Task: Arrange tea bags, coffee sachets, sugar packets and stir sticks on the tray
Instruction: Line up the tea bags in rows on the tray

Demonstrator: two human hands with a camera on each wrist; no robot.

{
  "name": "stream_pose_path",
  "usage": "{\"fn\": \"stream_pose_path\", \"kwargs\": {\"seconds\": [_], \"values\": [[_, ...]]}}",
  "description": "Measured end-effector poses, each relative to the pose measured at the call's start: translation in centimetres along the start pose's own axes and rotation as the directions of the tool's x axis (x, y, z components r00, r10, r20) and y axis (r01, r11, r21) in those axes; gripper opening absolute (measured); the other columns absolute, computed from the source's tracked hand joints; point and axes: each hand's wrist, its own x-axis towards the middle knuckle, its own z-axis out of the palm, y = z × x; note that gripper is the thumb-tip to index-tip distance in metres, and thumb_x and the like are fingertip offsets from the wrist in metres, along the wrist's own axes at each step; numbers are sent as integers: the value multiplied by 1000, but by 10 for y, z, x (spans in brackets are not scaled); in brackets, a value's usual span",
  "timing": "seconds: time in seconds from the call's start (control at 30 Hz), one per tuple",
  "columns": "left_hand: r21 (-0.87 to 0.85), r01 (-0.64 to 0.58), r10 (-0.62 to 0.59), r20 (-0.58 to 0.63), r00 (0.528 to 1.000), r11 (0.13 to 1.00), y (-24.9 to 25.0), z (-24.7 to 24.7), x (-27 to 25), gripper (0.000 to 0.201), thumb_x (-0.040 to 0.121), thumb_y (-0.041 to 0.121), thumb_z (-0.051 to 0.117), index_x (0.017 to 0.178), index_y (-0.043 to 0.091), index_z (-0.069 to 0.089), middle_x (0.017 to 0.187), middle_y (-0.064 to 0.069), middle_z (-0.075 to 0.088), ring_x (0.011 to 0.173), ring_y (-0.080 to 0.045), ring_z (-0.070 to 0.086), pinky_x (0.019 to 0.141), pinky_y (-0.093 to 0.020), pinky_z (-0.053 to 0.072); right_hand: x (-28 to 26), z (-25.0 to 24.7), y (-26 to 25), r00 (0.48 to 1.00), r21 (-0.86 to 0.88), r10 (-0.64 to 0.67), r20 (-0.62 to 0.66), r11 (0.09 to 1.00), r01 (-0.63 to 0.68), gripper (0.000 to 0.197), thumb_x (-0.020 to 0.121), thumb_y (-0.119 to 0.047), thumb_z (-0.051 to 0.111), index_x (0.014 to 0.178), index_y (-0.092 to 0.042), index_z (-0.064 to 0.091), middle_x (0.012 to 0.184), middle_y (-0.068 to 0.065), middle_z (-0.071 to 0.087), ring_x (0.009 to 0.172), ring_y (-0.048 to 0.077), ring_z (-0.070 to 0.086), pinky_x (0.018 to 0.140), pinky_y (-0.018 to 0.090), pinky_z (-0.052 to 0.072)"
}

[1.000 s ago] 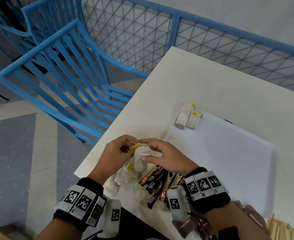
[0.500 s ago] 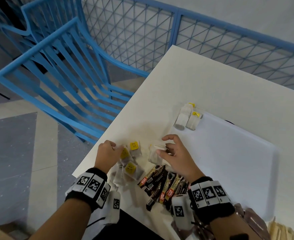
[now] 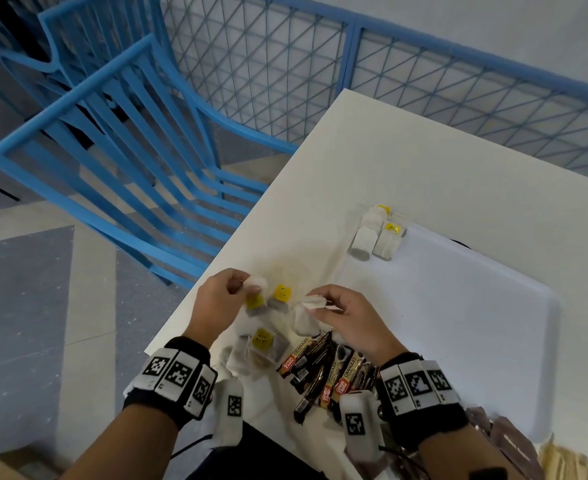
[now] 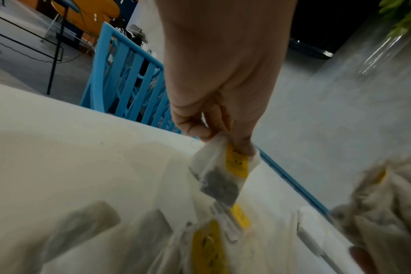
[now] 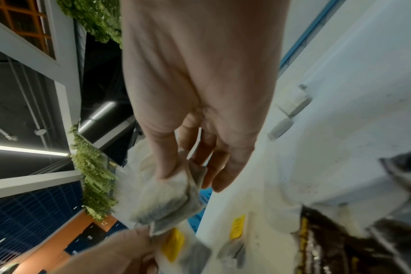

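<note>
Done: I saw two tea bags (image 3: 375, 237) on the tray (image 3: 458, 323), far-left corner.
Left: loose tea bags, coffee sachets (image 3: 323, 368) lay on counter (image 3: 424, 161).
Hands: left hand (image 3: 216, 299) and right hand (image 3: 351, 317) each pinched a tea bag.

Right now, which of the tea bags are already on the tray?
Only the two tea bags lying side by side at the far left corner of the white tray; the others are in the hands or loose on the table.

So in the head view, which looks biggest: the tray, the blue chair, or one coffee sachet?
1. Blue chair, though it stands farther off, so its lead is unsure.
2. Tray.
3. Coffee sachet, clearly smallest.
</note>
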Motion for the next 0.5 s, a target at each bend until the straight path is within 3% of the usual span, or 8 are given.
{"fn": "stream_pose_path", "kwargs": {"seconds": [0.1, 0.17, 0.27, 0.3, 0.4, 0.5], "values": [[-152, -102, 110, 46, 993, 983, 15, -3, -11, 11, 80, 15, 73, 82, 18, 63, 73, 4, 64, 62, -2, 57, 62, -12, 44, 5, 10, -5, 995, -5, -62, 80, 998, 63, 19, 84, -3, 63, 96, -18, 66, 115, -7, 57, 101, -5, 55, 88, 14, 46], [-231, -137, 165, 104, 981, 963, 25, -1, -17, 10, 79, 16, 73, 79, 17, 63, 66, 7, 62, 57, -2, 54, 59, -14, 45, 7, 17, -11, 986, -15, -99, 137, 995, 102, 22, 84, -2, 64, 92, -21, 66, 120, -14, 52, 107, -10, 52, 95, 13, 42], [-310, -155, 216, 175, 961, 938, 39, 5, -25, 8, 80, 21, 70, 77, 16, 63, 64, 5, 61, 60, -8, 53, 59, -16, 44, 10, 25, -13, 980, -57, -169, 108, 983, 176, 21, 84, -2, 64, 94, -20, 66, 107, -2, 62, 98, 11, 59, 87, 17, 45], [-320, -157, 220, 173, 960, 934, 42, 7, -26, 10, 80, 25, 68, 77, 17, 64, 65, 3, 61, 60, -8, 53, 58, -16, 43, 10, 25, -13, 982, -71, -172, 74, 982, 177, 21, 84, -3, 63, 95, -21, 66, 102, 0, 65, 91, 12, 59, 82, 16, 45], [-252, -168, 201, 113, 973, 953, 44, 12, -23, 26, 80, 41, 62, 82, 16, 67, 71, 5, 63, 58, 3, 54, 58, -8, 41, 9, 16, -9, 994, -49, -109, -23, 993, 108, 23, 86, -8, 63, 95, -29, 64, 101, -7, 67, 92, 5, 60, 82, 12, 46], [-20, -139, 140, 25, 990, 990, 32, 16, -11, 17, 89, 28, 62, 88, 12, 68, 74, 8, 62, 62, -1, 54, 56, -2, 38, 4, 1, -2, 992, 19, -47, -117, 999, 50, 22, 87, -10, 63, 96, -30, 64, 99, -9, 68, 95, 10, 62, 88, 24, 48]]}}
